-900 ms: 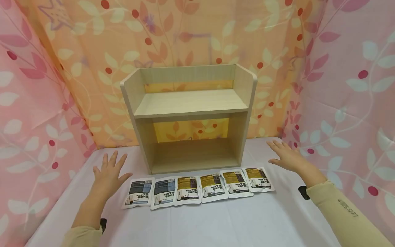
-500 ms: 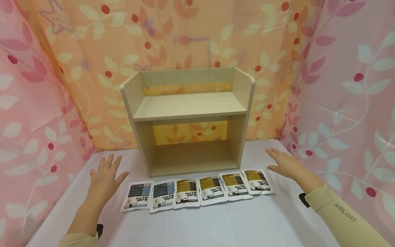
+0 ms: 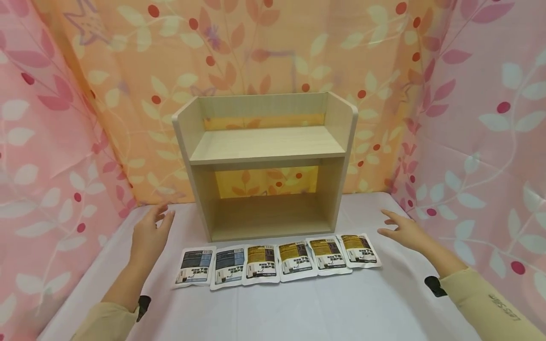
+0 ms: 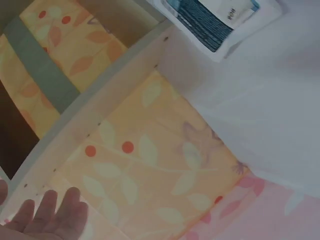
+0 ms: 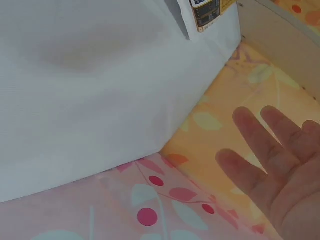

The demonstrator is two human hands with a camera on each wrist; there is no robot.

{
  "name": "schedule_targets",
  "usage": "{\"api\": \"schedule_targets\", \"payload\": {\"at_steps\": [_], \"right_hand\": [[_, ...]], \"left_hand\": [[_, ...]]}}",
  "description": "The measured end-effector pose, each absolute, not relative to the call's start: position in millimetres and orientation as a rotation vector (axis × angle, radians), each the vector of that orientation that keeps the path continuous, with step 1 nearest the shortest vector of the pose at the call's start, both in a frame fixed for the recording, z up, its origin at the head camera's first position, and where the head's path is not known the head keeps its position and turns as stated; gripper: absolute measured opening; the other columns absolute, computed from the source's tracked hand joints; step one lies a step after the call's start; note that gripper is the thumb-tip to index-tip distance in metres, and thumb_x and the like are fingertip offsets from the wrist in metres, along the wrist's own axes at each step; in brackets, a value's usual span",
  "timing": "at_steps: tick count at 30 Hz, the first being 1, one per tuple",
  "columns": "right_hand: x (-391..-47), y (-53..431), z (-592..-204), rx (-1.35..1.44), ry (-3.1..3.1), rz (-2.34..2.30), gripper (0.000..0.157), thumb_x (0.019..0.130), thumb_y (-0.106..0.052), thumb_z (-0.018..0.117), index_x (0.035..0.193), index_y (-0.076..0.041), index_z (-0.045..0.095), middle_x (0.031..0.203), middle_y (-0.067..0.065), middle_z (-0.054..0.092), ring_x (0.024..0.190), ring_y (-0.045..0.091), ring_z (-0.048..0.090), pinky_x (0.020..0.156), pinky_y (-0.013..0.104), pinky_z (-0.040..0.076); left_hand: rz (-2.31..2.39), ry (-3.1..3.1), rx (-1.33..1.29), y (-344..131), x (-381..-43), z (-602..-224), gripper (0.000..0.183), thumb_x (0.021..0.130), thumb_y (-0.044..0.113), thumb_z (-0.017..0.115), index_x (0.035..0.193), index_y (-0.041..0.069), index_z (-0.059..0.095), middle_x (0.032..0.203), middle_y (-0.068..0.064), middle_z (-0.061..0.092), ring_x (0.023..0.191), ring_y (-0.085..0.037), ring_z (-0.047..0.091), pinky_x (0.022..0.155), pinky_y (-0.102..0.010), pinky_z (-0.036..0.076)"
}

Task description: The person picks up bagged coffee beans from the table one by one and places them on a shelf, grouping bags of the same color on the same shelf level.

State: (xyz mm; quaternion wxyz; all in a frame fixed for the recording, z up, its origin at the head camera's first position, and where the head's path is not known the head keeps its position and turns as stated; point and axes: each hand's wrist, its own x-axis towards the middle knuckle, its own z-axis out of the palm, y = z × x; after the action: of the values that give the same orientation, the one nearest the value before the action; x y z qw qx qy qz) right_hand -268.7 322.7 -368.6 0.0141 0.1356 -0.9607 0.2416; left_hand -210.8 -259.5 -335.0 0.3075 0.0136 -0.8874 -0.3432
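In the head view, my left hand [image 3: 149,235] hovers left of the shelf with relaxed, slightly bent fingers and holds nothing. On the other side, my right hand [image 3: 404,230] is held in the air beyond the row of packets, its fingers loose and nothing in it. Several flat white-edged packets lie in a row before the shelf. Two at the left are blue and dark, including the leftmost packet [image 3: 194,266]; the others have gold and brown panels, such as the rightmost packet [image 3: 359,250]. Spread fingers [image 5: 250,130] show in the right wrist view.
A pale two-tier wooden shelf [image 3: 267,142] stands at the back middle of the white-covered table [image 3: 273,312]. Its side panels rise above the upper board. Patterned cloth [image 3: 256,42] hangs behind, with pink cloth [image 3: 503,142] on both sides.
My left hand has turned and its spread fingers have drawn together and bent. The right hand's fingers have bent a little. The packets and shelf stay put; the head view has shifted slightly.
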Motion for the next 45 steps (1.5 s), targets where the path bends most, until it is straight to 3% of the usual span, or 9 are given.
{"api": "schedule_targets", "payload": {"at_steps": [6, 9, 13, 20, 25, 29, 37, 45], "right_hand": [[-263.0, 328.0, -370.6, 0.422, -2.974, 0.937, 0.069, 0.094, -0.028, 0.062, 0.139, 0.016, 0.033, 0.124, 0.04, 0.051, 0.103, 0.054, 0.057, 0.081, 0.055, 0.051], [-258.9, 331.9, -372.9, 0.444, -2.949, 0.979, 0.065, 0.095, -0.024, 0.061, 0.138, 0.017, 0.034, 0.125, 0.041, 0.049, 0.102, 0.052, 0.057, 0.081, 0.056, 0.051], [-255.0, 335.2, -375.3, 0.415, -2.91, 0.975, 0.062, 0.096, -0.023, 0.06, 0.137, 0.017, 0.035, 0.125, 0.041, 0.049, 0.101, 0.051, 0.058, 0.08, 0.056, 0.051], [-247.0, 324.2, -385.6, 0.269, -2.895, 0.994, 0.062, 0.097, -0.028, 0.057, 0.137, 0.015, 0.037, 0.129, 0.04, 0.047, 0.106, 0.055, 0.053, 0.082, 0.057, 0.05], [-242.7, 319.2, -390.6, 0.143, -2.905, 1.102, 0.065, 0.099, -0.032, 0.053, 0.139, 0.016, 0.033, 0.134, 0.041, 0.041, 0.12, 0.058, 0.041, 0.09, 0.063, 0.042], [-240.9, 318.2, -391.0, 0.002, -2.938, 1.272, 0.069, 0.101, -0.037, 0.046, 0.142, 0.015, 0.025, 0.14, 0.042, 0.031, 0.125, 0.057, 0.034, 0.089, 0.066, 0.041], [-242.1, 316.7, -398.3, -0.196, -2.866, 1.556, 0.074, 0.102, -0.043, 0.041, 0.147, 0.011, 0.017, 0.147, 0.037, 0.025, 0.127, 0.052, 0.037, 0.083, 0.059, 0.048], [-239.2, 316.2, -408.0, -0.311, -2.763, 1.926, 0.078, 0.102, -0.044, 0.038, 0.147, 0.013, 0.01, 0.148, 0.039, 0.016, 0.132, 0.054, 0.026, 0.088, 0.068, 0.04]], "left_hand": [[-1.062, -2.32, 0.148, -252.9, -215.7, -323.0, 0.041, 0.1, 0.024, 0.053, 0.129, -0.006, 0.055, 0.127, -0.025, 0.059, 0.111, -0.043, 0.057, 0.092, -0.054, 0.043], [-1.121, -2.281, 0.17, -246.5, -220.5, -316.7, 0.041, 0.099, 0.026, 0.054, 0.128, -0.004, 0.056, 0.124, -0.024, 0.061, 0.107, -0.042, 0.059, 0.085, -0.038, 0.046], [-1.231, -2.237, 0.177, -239.2, -227.2, -305.0, 0.045, 0.099, 0.028, 0.055, 0.134, -0.001, 0.051, 0.124, -0.022, 0.06, 0.111, -0.037, 0.058, 0.081, -0.025, 0.042], [-1.43, -2.13, 0.166, -229.5, -240.9, -284.9, 0.056, 0.098, 0.025, 0.056, 0.144, -0.002, 0.037, 0.137, -0.019, 0.05, 0.117, -0.033, 0.052, 0.086, -0.026, 0.043], [-1.515, -2.06, 0.17, -220.8, -252.8, -273.4, 0.06, 0.098, 0.025, 0.056, 0.147, 0.001, 0.031, 0.146, -0.015, 0.04, 0.126, -0.031, 0.042, 0.094, -0.038, 0.043], [-1.55, -2.033, 0.167, -217.4, -262.6, -264.9, 0.065, 0.097, 0.031, 0.056, 0.15, 0.005, 0.028, 0.15, -0.01, 0.035, 0.133, -0.028, 0.035, 0.1, -0.043, 0.04], [-1.622, -1.976, 0.129, -214.6, -281.0, -249.3, 0.071, 0.097, 0.031, 0.058, 0.155, 0.017, 0.019, 0.157, -0.003, 0.023, 0.138, -0.024, 0.027, 0.109, -0.04, 0.032], [-1.615, -1.889, 0.095, -209.6, -301.2, -234.0, 0.07, 0.094, 0.016, 0.061, 0.154, 0.018, 0.024, 0.155, -0.003, 0.031, 0.137, -0.022, 0.033, 0.11, -0.034, 0.031]]}}
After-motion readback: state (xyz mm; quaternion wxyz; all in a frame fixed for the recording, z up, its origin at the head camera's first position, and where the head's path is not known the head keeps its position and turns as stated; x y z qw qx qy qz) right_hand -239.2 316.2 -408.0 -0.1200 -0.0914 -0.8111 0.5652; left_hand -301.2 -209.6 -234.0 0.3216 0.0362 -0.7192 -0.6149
